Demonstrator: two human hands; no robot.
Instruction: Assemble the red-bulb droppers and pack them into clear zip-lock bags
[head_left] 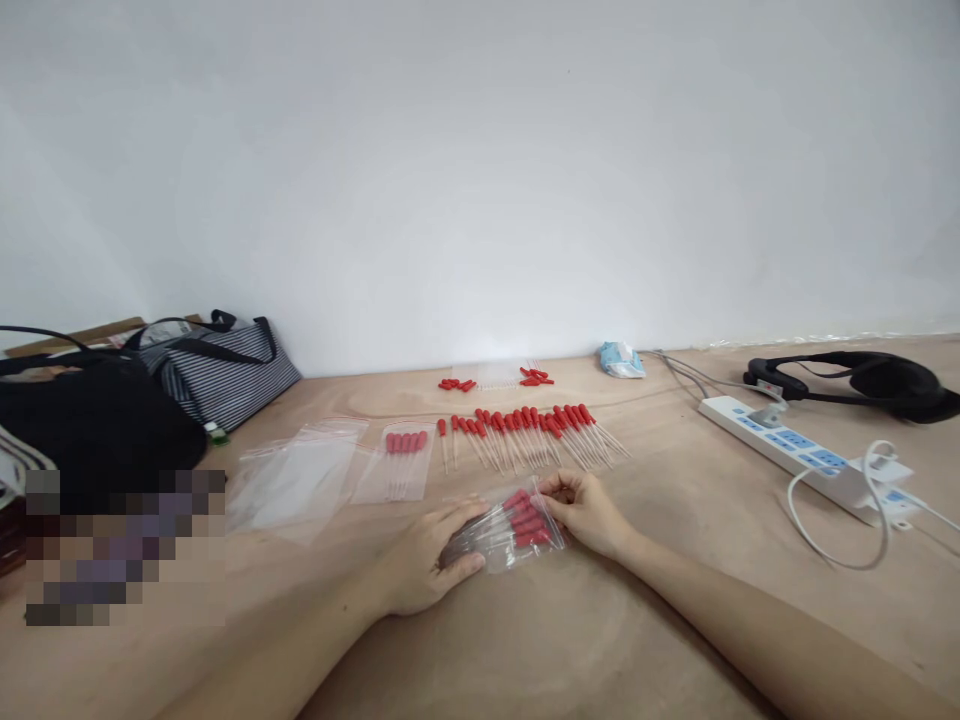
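A bag (pixel 505 548) is being gripped by the left hand (pixel 426 560) and right hand (pixel 589 512) — probably slippery, light; its bulbs (pixel 529 524) are being judged safer holds than the thin stems (pixel 491 527).

1 striped bag (pixel 221 387) stands behind 1 black bag (pixel 120 420); 1 white power strip (pixel 793 450) lies near 1 black headset (pixel 892 385).

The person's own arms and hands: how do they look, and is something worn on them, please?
Both the left hand and the right hand are bare, with five-fingered human shape. No gloves, watch or bracelet shows, and no sleeves cover the visible forearms.
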